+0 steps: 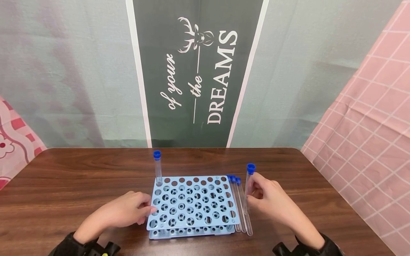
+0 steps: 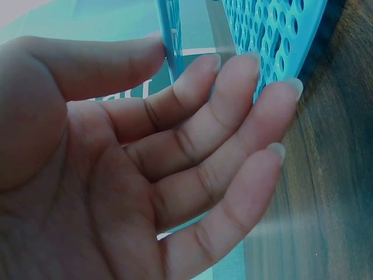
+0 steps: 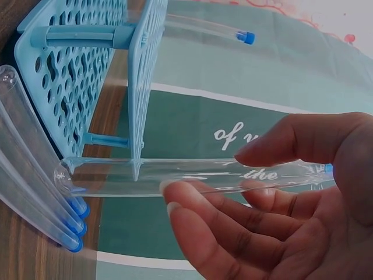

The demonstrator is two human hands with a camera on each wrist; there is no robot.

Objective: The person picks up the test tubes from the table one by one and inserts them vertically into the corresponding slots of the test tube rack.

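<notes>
Blue-capped tube in R fingers, nr rack.

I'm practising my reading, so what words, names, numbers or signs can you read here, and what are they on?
"of your": on the dark green stripe
"the": same stripe
"DREAMS": same stripe
Left wrist view: letters behind the left fingers are too hidden to read.
I can read none on the rack or tubes.
</notes>
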